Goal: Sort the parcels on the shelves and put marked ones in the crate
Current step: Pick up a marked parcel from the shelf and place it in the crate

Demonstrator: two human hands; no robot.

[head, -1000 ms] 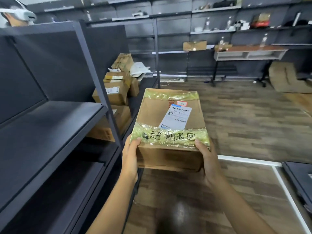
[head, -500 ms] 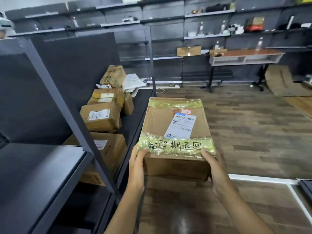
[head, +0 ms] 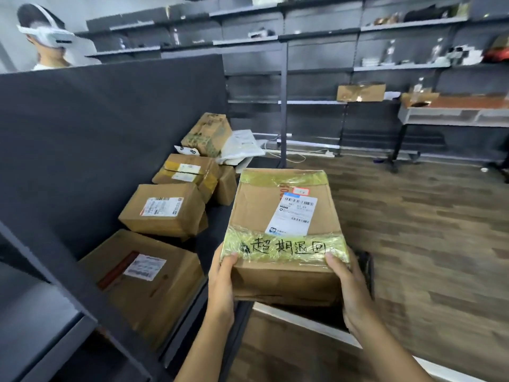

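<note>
Since the earlier frame, we noted the marked parcel [head: 286, 232] carried further along the shelf [head: 217, 241]. Left hand [head: 221, 288] and right hand [head: 355, 293] clamped its near corners; rigid, tape-slick, best gripped underneath.

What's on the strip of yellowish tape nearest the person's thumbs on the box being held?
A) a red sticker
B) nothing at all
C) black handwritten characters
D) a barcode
C: black handwritten characters run across the tape strip on the held cardboard box, between the left hand and right hand.
</note>
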